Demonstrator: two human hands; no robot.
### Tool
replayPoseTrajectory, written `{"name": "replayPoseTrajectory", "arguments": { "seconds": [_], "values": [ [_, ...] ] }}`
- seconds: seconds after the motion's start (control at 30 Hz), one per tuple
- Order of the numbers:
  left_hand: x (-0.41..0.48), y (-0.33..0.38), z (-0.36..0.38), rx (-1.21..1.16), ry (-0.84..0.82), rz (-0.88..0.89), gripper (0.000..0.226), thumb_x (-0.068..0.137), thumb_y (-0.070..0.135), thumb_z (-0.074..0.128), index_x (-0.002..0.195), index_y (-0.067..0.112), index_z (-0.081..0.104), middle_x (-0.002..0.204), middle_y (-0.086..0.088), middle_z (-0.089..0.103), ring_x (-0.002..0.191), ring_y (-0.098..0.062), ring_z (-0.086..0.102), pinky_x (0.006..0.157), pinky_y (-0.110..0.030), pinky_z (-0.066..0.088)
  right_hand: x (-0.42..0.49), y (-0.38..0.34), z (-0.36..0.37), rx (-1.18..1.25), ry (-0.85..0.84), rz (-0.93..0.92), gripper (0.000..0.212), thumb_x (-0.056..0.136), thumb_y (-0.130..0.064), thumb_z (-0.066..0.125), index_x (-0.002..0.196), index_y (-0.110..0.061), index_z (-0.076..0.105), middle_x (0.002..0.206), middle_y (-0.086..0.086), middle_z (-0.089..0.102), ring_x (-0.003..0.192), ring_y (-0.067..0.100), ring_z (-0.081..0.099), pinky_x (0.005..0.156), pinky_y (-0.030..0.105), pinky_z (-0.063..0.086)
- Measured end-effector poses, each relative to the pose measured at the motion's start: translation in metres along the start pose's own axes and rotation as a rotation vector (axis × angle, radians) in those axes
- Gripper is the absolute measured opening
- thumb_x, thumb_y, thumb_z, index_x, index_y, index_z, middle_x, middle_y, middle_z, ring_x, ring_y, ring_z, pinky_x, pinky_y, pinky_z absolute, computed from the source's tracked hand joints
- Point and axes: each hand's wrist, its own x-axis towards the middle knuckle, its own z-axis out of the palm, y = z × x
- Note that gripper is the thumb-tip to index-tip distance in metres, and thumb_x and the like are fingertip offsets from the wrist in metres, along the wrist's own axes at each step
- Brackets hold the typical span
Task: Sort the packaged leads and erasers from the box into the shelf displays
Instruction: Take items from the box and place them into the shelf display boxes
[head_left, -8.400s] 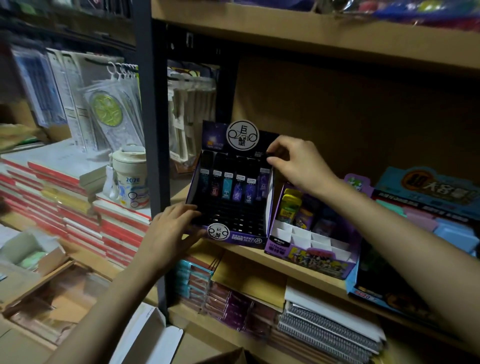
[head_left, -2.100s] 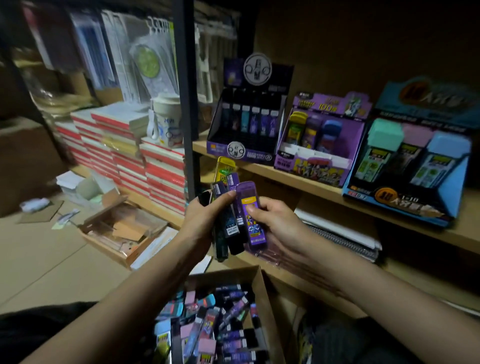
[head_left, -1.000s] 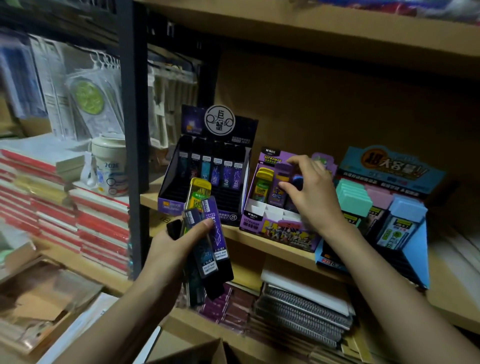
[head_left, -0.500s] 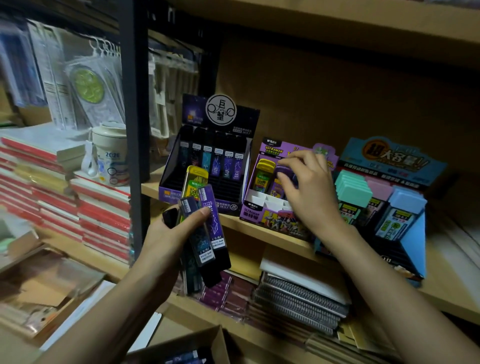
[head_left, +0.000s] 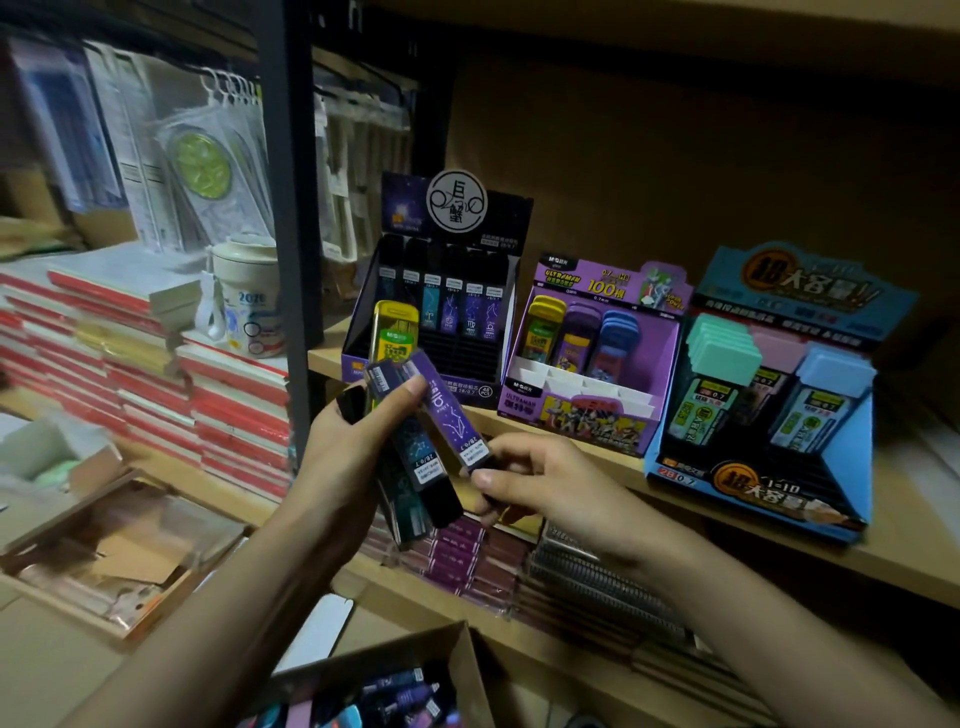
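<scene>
While the left hand grips a fan of lead cases in the near middle, thumb pressed across their fronts and fingers curled behind, the right hand pinches the lower end of the purple lead case between thumb and bent forefinger, its other fingers curled under; the dark blue lead case lies just left of the purple one, touching it, and the yellow lead case stands tallest at the back of the fan.

Beyond the hands, on the wooden shelf, three displays stand side by side; the black constellation display at the left carries a row of cases at its back; the purple Ultraman display in the middle holds yellow, purple and blue cases behind white dividers; the blue display at the right holds mint, pink and pale blue packs.

At the near bottom edge an open cardboard box holds mixed packs; red-edged notebooks are stacked at the left, a white jar on top; spiral notebooks lie on the lower shelf.
</scene>
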Motion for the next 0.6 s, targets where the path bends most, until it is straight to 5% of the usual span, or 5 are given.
{"name": "replayPoseTrajectory", "arguments": {
  "seconds": [0.2,0.33,0.6],
  "values": [
    [0.005,-0.006,0.001,0.041,0.020,-0.001,0.032,0.065,0.033,0.075,0.092,0.017,0.066,0.077,0.001,0.074,0.079,-0.016,0.071,0.062,-0.027,0.054,-0.012,0.000,-0.037,0.027,0.246,-0.081,0.006,0.084,-0.015,0.065,0.085,-0.014,0.070,0.065,-0.005,0.059,0.062,0.008,0.054,0.061,0.018,0.047],
    [-0.002,-0.021,0.018,0.145,-0.078,-0.031,0.034,0.060,0.037,0.076,0.091,0.022,0.068,0.087,0.000,0.073,0.088,-0.019,0.067,0.073,-0.032,0.049,-0.017,-0.004,-0.059,0.285,0.426,-0.178,0.024,0.070,-0.028,0.068,0.087,-0.012,0.071,0.072,-0.003,0.066,0.064,0.005,0.056,0.057,0.015,0.047],
    [-0.010,-0.047,0.046,0.283,-0.290,-0.041,0.033,0.065,0.037,0.072,0.095,0.025,0.066,0.091,0.011,0.071,0.080,0.000,0.066,0.071,-0.028,0.046,-0.028,-0.007,-0.076,0.165,0.656,-0.284,0.004,0.088,-0.016,0.062,0.088,-0.018,0.065,0.077,-0.001,0.072,0.071,0.010,0.066,0.054,0.015,0.050]
  ]
}}
